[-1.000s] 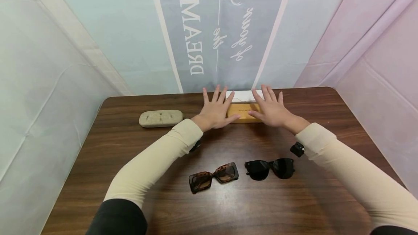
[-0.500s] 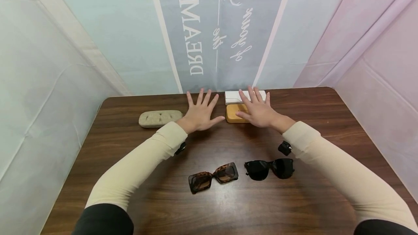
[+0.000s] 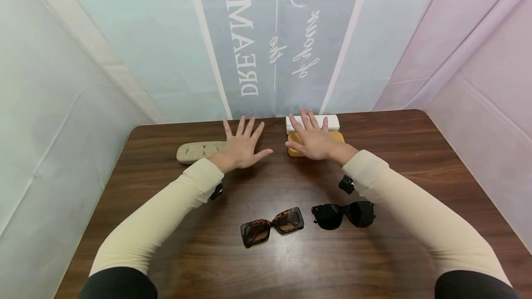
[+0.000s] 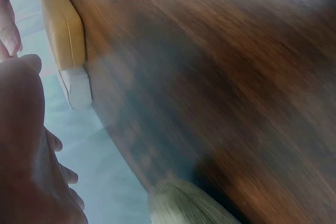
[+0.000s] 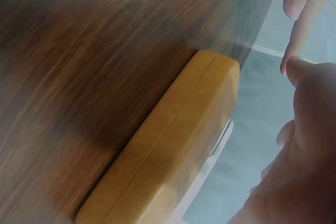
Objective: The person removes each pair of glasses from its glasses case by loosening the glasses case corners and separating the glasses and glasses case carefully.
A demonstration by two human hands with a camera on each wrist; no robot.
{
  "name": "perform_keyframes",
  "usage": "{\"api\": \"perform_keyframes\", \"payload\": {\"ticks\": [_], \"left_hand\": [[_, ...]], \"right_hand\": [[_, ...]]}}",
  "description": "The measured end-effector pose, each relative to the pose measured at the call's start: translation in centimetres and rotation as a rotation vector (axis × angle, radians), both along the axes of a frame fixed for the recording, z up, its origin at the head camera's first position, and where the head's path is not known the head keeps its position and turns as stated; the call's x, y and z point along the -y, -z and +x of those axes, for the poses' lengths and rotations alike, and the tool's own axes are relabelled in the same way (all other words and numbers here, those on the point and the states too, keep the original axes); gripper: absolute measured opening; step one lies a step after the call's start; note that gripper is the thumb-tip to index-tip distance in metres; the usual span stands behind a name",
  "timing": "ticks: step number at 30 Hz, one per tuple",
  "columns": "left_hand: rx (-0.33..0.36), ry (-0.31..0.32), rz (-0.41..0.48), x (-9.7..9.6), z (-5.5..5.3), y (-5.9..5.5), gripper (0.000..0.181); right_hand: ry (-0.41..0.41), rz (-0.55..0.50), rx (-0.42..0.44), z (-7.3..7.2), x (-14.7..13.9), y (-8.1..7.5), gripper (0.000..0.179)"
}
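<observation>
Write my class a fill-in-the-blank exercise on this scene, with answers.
In the head view:
The black sunglasses lie to the ____ of the tortoiseshell sunglasses.
The beige case is nearer the person's ____ hand.
The right hand partly hides the white box and the ____ case.
Answers: right; left; yellow

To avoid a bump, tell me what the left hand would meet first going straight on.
Probably the hanging cloth behind the table; the left hand points that way with nothing visible between, though the gap is hard to judge.
</observation>
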State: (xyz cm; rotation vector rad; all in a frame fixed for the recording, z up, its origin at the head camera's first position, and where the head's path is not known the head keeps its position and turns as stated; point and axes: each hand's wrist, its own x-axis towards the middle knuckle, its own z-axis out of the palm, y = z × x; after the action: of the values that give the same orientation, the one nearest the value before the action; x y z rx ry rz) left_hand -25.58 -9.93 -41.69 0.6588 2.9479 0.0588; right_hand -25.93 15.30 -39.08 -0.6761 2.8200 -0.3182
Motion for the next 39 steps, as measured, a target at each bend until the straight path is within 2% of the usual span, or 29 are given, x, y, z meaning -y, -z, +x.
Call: {"api": "perform_keyframes", "payload": {"ticks": [8,13,19,22,30,39], "left_hand": [[-0.018,-0.039,-0.004,2.6,0.0,0.3,0.088],[0.009,-0.068,0.023,4.7,0.4,0.0,0.088],[0.005,-0.073,0.02,7.1,0.8,-0.3,0.087],[-0.004,-0.076,0.047,8.2,1.1,-0.3,0.087],[0.024,-0.115,0.084,11.1,1.4,-0.2,0.087],[0.07,-0.158,0.126,14.5,1.7,0.1,0.091]], "right_hand": [[-0.006,0.008,0.022,-0.3,2.1,-0.2,0.086],[-0.016,0.021,0.016,-0.4,3.5,-0.4,0.085],[-0.037,0.038,0.004,-0.4,5.3,-0.1,0.085],[-0.051,0.032,0.013,-0.3,6.0,-0.2,0.085],[-0.061,0.03,0.052,-0.2,8.1,-0.4,0.085],[-0.072,0.054,0.054,-0.7,10.6,-0.4,0.084]]}}
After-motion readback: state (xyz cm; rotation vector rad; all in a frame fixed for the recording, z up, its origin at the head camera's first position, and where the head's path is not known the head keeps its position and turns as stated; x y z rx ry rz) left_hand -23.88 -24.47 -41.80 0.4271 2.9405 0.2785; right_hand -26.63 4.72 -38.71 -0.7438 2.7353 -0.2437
